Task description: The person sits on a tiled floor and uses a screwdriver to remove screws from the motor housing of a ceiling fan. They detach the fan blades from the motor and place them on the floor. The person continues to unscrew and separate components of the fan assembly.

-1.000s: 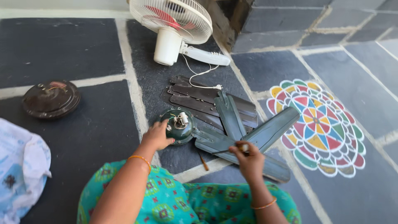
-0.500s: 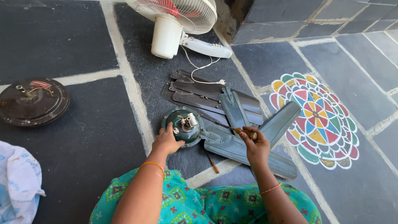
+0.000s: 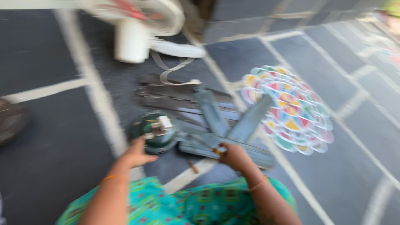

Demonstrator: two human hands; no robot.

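Two hands stay on the work as your view swings and blurs: your left hand [image 3: 136, 153] still rests fingers-spread against the green motor housing [image 3: 155, 131], your right hand [image 3: 234, 156] stays closed around a small wooden-handled tool [image 3: 216, 151] over the grey blades [image 3: 225, 143].

1. Your left hand [image 3: 137, 153] rests against the green fan motor housing [image 3: 156, 131].
2. Your right hand [image 3: 234, 156] grips a tool with a wooden handle [image 3: 217, 151] over the grey-green fan blades [image 3: 233, 125].
3. Heavy blur hides finer detail.
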